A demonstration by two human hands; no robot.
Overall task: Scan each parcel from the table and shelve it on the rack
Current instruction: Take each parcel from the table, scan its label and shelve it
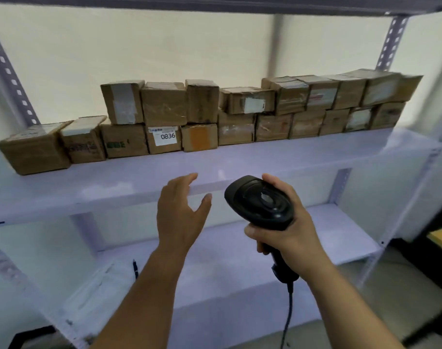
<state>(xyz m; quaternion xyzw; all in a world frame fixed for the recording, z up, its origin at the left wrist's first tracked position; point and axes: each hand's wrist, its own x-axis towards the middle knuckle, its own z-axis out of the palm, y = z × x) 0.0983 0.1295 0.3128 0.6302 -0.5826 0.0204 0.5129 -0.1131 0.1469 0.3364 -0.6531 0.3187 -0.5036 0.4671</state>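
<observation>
A white metal rack [240, 170] fills the view. Several brown cardboard parcels [164, 104] stand along the back of its upper shelf, stacked two high from the middle to the right end. One parcel in the lower row bears a white label reading 0836 [167, 137]. My right hand [290, 225] grips the handle of a black corded barcode scanner [259, 202], held in front of the shelf edge. My left hand [181, 212] hovers empty with relaxed fingers just in front of the same shelf edge, left of the scanner.
A lower shelf [240, 268] of the rack holds a dark pen [135, 269] near its left side. Perforated uprights [11, 76] frame the rack. A yellow-topped surface [441, 239] shows at the right edge. The scanner's cable [288, 316] hangs down.
</observation>
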